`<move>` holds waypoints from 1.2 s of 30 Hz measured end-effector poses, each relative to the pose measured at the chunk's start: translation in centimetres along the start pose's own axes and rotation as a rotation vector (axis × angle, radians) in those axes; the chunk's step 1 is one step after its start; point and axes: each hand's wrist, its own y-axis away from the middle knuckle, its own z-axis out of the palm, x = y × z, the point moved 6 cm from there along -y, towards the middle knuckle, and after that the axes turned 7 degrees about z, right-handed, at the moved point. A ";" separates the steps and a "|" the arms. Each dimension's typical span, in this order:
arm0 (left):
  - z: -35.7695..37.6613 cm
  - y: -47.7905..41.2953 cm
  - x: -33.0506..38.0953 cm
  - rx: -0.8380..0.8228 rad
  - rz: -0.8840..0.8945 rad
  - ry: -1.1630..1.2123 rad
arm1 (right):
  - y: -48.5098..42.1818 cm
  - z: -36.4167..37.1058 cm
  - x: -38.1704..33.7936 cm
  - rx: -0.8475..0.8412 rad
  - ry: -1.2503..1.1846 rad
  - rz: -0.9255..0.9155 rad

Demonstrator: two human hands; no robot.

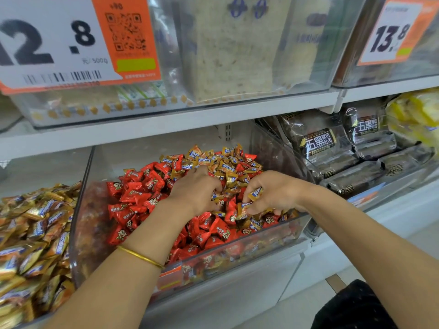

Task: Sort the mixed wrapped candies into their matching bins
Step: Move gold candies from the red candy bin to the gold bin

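The gold candy (255, 194) is pinched between the thumb and fingertips of the right hand (275, 193), just above the front right of the pile. More gold wrappers seem to be tucked under that palm, though the fingers hide them. The left hand (197, 188) lies knuckles-up in the middle of the pile, fingers curled down among the wrappers; I cannot tell whether it grips any.

Both hands are inside the bin (213, 260). Red candies (133, 193) fill its left and front, and gold candies (228, 162) lie thick over the back and right, with reds showing through. Beyond the bin's left wall is a gold heap (31, 233), all one kind, likely where the gold belongs.

I judge the sorting early to midway: a large share of gold is yet to be lifted out of the red. A bangle (140, 256) rings the left wrist, and dark packs (332, 148) fill the shelf to the right.
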 end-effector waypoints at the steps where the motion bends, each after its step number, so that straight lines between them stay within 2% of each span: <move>1: 0.0 0.0 0.0 -0.002 -0.002 -0.018 | 0.0 -0.2 0.0 0.029 -0.016 -0.003; 4: 0.0 -0.1 0.3 0.020 0.005 -0.049 | -0.1 -1.0 -0.4 0.143 -0.127 -0.051; 8: -0.2 0.0 0.4 0.072 0.038 -0.018 | 0.0 -0.7 -1.3 0.104 -0.244 -0.079; 15: -0.3 0.2 0.2 0.089 0.077 0.003 | -1.3 1.0 -2.5 0.130 -0.063 -0.108; 21: -0.9 0.5 -0.9 0.145 0.037 0.076 | -2.8 2.8 -3.2 0.152 0.227 -0.156; 23: -1.1 0.6 -1.5 0.166 0.002 0.150 | -2.5 2.2 -3.2 0.174 0.180 -0.166; 26: -1.5 0.7 -2.3 0.223 -0.060 0.310 | -1.7 1.5 -2.9 0.121 0.031 -0.172; 29: -2.2 1.1 -2.8 0.295 -0.088 0.443 | -2.0 2.6 -2.9 0.093 0.137 -0.188; 32: -2.7 1.6 -3.0 0.322 -0.101 0.586 | -2.8 3.4 -3.2 0.144 0.259 -0.174; 34: -2.9 1.8 -3.2 0.328 -0.116 0.691 | -2.7 2.8 -3.3 0.205 0.216 -0.186; 36: -3.0 1.9 -3.3 0.333 -0.127 0.786 | -2.3 1.5 -3.1 0.251 0.062 -0.195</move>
